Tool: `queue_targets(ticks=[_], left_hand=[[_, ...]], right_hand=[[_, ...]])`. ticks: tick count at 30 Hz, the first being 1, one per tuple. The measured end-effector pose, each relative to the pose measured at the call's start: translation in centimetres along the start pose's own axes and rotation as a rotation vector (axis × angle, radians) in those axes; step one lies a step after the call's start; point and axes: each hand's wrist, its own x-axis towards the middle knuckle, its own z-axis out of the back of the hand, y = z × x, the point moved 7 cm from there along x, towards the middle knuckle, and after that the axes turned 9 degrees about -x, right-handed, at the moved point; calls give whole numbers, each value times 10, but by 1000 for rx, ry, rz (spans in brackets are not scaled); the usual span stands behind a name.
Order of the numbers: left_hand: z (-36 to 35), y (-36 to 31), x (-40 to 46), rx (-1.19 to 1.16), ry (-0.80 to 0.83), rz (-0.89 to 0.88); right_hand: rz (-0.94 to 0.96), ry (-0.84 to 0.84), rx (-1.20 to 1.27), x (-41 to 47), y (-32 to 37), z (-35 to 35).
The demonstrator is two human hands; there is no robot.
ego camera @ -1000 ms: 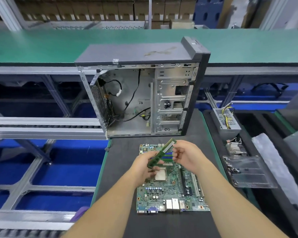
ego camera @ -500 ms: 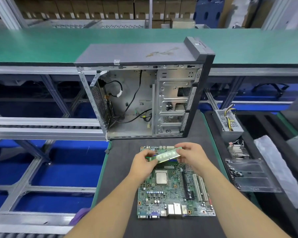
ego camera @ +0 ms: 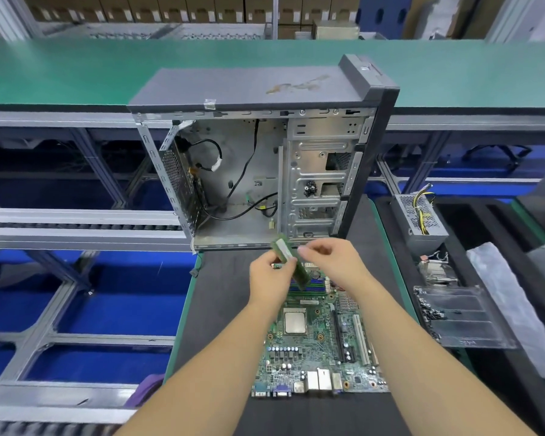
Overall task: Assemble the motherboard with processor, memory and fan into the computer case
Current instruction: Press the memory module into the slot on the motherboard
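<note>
Now the memory stick [ego camera: 288,261] is being pinched by the left hand [ego camera: 272,273] above the board [ego camera: 320,341], the right hand [ego camera: 329,262] loosely curled beside it; slot alignment is being called for next.

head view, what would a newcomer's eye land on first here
First the two hands, left and right, at centre, the left pinching a green memory stick above the motherboard on the dark mat. Behind stands the open case, empty but for loose cables.
</note>
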Motion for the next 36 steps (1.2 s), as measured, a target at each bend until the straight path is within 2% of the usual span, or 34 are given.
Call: queue_targets(ticks=[2, 5, 8, 10, 12, 14, 17, 23, 28, 36], left_hand=[[2, 11, 3, -217, -3, 168], [0, 23, 5, -319, 54, 230], [12, 26, 9, -237, -26, 156], [32, 29, 14, -101, -161, 95], [50, 40, 16, 60, -225, 101], [63, 60, 19, 166, -214, 175], [64, 79, 21, 267, -114, 237], [58, 83, 34, 244, -76, 347], [56, 87, 40, 110, -89, 473], [54, 88, 39, 119, -72, 456]], right_hand=[[-22, 115, -140, -1, -10, -8], [-26, 144, -207, -3, -19, -16], [-34, 40, -279, 2, -25, -12], [-44, -6, -361, 7, -29, -9], [-51, 6, -434, 10, -35, -9], [-48, 46, -510, 12, -39, -12], [-34, 92, -613, 13, -39, -21], [-31, 104, -690, 15, -37, -27], [-39, 131, -691, 17, -39, -30], [-48, 131, -662, 20, -44, -29]])
